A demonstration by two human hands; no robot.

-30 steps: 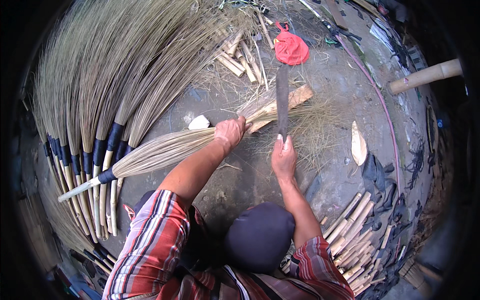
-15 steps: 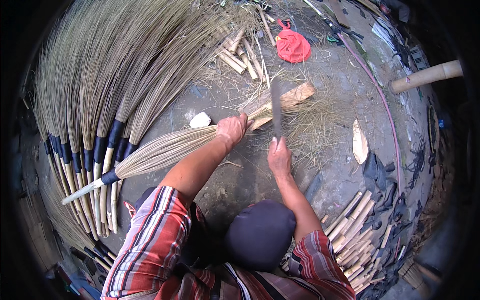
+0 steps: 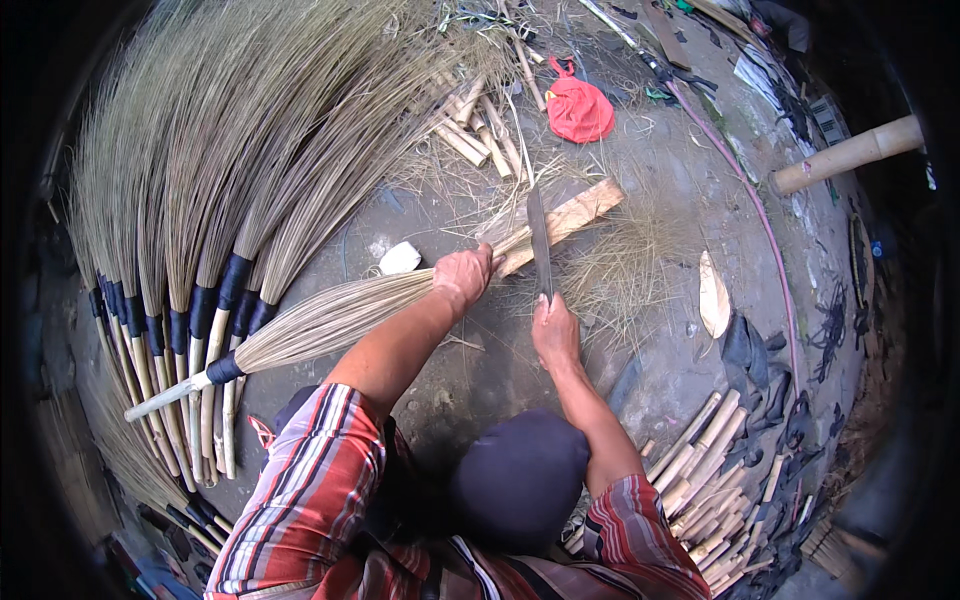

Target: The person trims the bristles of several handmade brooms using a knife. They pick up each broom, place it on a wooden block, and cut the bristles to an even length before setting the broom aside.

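Note:
My left hand (image 3: 465, 276) is closed round the bristles of a grass broom (image 3: 330, 318) near their tips. The broom slants down to the left, with a dark blue binding and a pale handle (image 3: 160, 397) at its lower end. Its tips lie over a wooden block (image 3: 575, 220). In my right hand (image 3: 555, 328), fingers wrapped round its grip, is a long dark knife (image 3: 539, 240). The blade points away from me and lies across the bristle tips at the block, just right of my left hand.
Several finished brooms (image 3: 230, 190) fan out at the left. Cut bamboo pieces (image 3: 475, 125) and a red cloth bundle (image 3: 580, 108) lie beyond the block. Loose grass clippings (image 3: 625, 265) are strewn right of it. Bamboo sticks (image 3: 705, 480) are piled at the lower right. A white lump (image 3: 400, 258) lies nearby.
The knife has come down from a raised, blurred position onto the bristle tips at the block. My left hand keeps its grip on the broom. The whole view has shifted slightly.

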